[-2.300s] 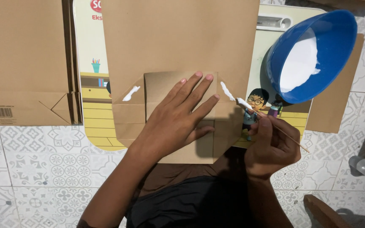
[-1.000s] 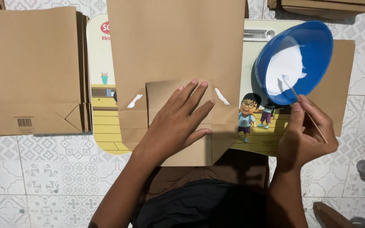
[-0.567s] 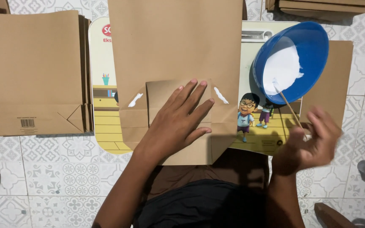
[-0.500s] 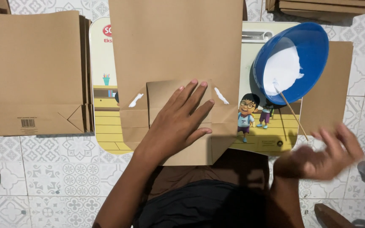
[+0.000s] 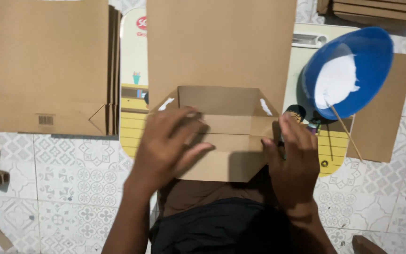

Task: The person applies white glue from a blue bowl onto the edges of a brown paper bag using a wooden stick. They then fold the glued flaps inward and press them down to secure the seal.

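Since dropping the stick into the blue bowl, right hand joins left hand, fingers spread flat on the light, creasable brown paper bag, whose folded bottom flaps lie under both palms and are best pinched at their edges.

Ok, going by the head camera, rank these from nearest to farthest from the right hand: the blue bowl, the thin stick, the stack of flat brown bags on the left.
From the right hand:
1. Thin stick, just to its right, leaning from the bowl onto the mat.
2. Blue bowl, up and to the right, holding white paste.
3. Stack of flat brown bags, far across on the left, beyond the left hand.
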